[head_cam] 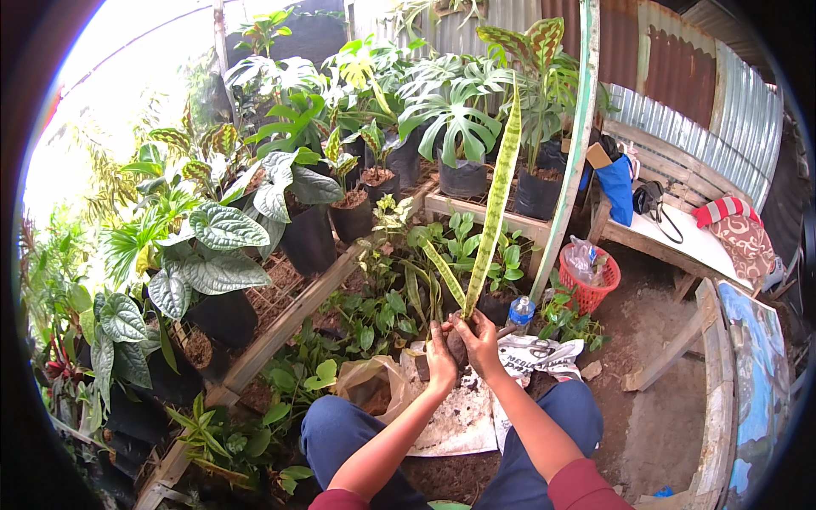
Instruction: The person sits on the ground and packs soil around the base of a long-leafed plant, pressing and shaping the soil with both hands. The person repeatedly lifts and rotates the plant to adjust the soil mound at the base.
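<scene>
Between my two hands a snake plant [495, 210] with a tall yellow-edged leaf and a shorter one stands upright. My left hand [441, 357] presses against the dark root ball [456, 347] from the left. Fingers of my right hand [479, 338] wrap the base of the leaves and the root ball's right side. Most of the soil is hidden behind the hands. Below them a white woven sack [456, 430] strewn with soil lies on the ground between my knees. A brownish plastic bag [376, 386] containing soil sits by my left knee.
A plastic bottle [521, 312] stands just beyond my right hand, near a red basket [593, 280] holding plastic waste. Potted plants in black bags [308, 239] crowd a wooden-framed rack [299, 319] on the left. A wooden bench [676, 248] with bags is at right.
</scene>
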Demonstrator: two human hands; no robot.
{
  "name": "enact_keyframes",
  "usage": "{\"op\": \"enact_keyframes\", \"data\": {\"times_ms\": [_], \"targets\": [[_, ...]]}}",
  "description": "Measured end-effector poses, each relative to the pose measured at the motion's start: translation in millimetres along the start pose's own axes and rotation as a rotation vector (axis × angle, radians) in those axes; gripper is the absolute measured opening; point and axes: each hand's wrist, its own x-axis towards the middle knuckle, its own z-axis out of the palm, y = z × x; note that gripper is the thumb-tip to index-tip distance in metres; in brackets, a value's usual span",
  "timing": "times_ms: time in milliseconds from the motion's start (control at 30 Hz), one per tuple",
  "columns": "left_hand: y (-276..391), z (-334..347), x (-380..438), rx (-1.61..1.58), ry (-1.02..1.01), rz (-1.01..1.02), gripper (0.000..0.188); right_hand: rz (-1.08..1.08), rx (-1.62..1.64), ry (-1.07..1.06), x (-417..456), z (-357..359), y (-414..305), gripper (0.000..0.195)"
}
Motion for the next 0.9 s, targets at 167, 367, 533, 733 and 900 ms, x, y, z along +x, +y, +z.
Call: {"op": "enact_keyframes", "data": {"times_ms": [167, 367, 533, 733, 900], "targets": [[25, 0, -1, 0.288, -0.168, 0.056, 0.053, -0.054, -0.103, 0.116, 3, -8, 3, 0.017], [8, -6, -6, 0.359, -0.064, 0.203, 0.056, -0.001, -0.105, 0.141, -7, 8, -4, 0.015], [-8, 0, -1, 0.247, -0.117, 0.204, 0.061, 0.117, 0.089, 0.116, -2, 5, -3, 0.022], [10, -3, -4, 0.729, -0.205, -0.111, 0.064, 0.106, 0.108, 0.321, 3, -11, 19, 0.023], [-2, -1, -7, 0.200, -0.044, 0.076, 0.070, 0.251, 0.181, 0.067, -1, -4, -1, 0.025]]}}
